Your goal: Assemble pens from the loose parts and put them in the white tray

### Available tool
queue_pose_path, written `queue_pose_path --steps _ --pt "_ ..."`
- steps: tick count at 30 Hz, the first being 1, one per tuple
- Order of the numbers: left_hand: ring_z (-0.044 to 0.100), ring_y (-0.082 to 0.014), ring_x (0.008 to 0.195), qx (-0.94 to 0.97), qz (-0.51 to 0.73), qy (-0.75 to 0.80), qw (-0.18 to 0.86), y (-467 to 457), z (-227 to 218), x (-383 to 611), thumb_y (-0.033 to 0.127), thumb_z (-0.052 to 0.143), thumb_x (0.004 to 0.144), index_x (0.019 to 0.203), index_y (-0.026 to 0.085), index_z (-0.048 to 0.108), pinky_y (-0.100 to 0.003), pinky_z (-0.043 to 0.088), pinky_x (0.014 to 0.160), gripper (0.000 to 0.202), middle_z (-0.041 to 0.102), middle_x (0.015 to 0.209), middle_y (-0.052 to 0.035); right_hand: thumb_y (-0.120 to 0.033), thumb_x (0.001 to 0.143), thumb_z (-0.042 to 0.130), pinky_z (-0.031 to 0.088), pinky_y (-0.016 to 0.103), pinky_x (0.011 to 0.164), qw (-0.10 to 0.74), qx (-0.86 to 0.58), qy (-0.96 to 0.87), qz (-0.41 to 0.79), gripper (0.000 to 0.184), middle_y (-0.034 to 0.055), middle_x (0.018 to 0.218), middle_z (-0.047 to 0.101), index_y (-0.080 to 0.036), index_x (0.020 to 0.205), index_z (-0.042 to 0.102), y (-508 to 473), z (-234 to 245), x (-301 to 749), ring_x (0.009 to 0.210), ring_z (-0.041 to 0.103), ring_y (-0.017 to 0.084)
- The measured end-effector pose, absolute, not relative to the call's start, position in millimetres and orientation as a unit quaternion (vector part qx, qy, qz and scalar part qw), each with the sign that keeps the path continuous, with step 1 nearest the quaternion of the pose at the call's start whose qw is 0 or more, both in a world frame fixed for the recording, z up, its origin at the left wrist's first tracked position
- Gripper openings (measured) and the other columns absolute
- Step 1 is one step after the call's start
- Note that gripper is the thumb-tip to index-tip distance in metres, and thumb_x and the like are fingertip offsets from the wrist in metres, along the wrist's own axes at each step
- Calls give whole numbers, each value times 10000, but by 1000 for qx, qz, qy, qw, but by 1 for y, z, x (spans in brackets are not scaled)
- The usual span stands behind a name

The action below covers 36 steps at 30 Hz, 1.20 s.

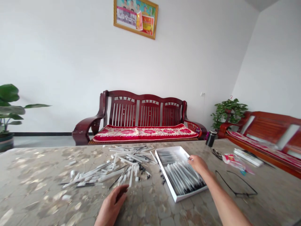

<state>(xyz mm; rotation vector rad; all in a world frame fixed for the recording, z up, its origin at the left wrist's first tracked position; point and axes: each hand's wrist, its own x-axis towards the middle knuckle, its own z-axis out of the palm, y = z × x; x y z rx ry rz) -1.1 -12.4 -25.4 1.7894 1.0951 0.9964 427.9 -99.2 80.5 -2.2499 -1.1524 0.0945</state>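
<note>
A shallow white box (175, 195) stands on the table, holding rows of clear pens (180, 177) with dark tips. Over its right side, my right hand (198, 164) is closed in a pinch on a pale, slim piece that looks like a pen (186, 155); most of it is hidden by the fingers. Left of the box lies a loose heap of white and clear pen parts (105, 172), with black caps (143, 169) among them. My left hand (113, 203) rests near the heap's front edge, thumb and fingers apart, nothing visible in it.
Small black pieces (162, 176) lie along the box's left side. To the right are eyeglasses (237, 191), a pink plastic packet (234, 160), a long white case (248, 157) and a black cylinder (211, 138). A red-cushioned wooden bench (145, 133) stands beyond the table.
</note>
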Motion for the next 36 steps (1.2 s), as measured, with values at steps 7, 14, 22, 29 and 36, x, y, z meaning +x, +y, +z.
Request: queue_pose_path --steps 7,14,22,29,36 --pt "725 -253 918 674 420 438 422 -17 -22 -4 488 618 713 939 259 734 -324 565 848 343 788 926 -18 -256 809 597 436 269 711 196 -850 -489 -18 156 84 881 756 -189 871 724 -110 46 430 854 696 229" --pt "716 -234 902 665 427 435 432 -25 -19 -6 413 561 771 955 235 718 -311 565 817 301 777 907 -28 -192 878 462 466 316 804 163 -832 -524 -76 261 135 1047 706 -174 994 695 -117 25 414 965 672 247" --pt "670 -188 921 786 289 438 327 -47 13 -12 107 490 745 972 215 723 -265 486 854 343 725 980 -66 -295 924 351 483 375 788 154 -796 -566 -149 355 142 1103 676 -210 1034 677 -101 17 402 917 667 277" --pt "662 -197 973 806 249 462 272 -28 22 -40 140 517 787 1022 250 708 -284 476 887 322 727 1034 -49 -280 900 400 499 321 831 266 -670 -691 -47 306 77 1021 691 -227 1028 673 -66 14 293 956 656 223" --pt "279 -377 1437 686 168 708 9 49 22 -98 437 495 891 1393 246 513 -620 190 1116 538 455 1501 -147 -186 883 418 448 349 999 255 -658 -704 -72 381 102 1202 656 -181 1203 625 2 -4 247 1150 593 232"
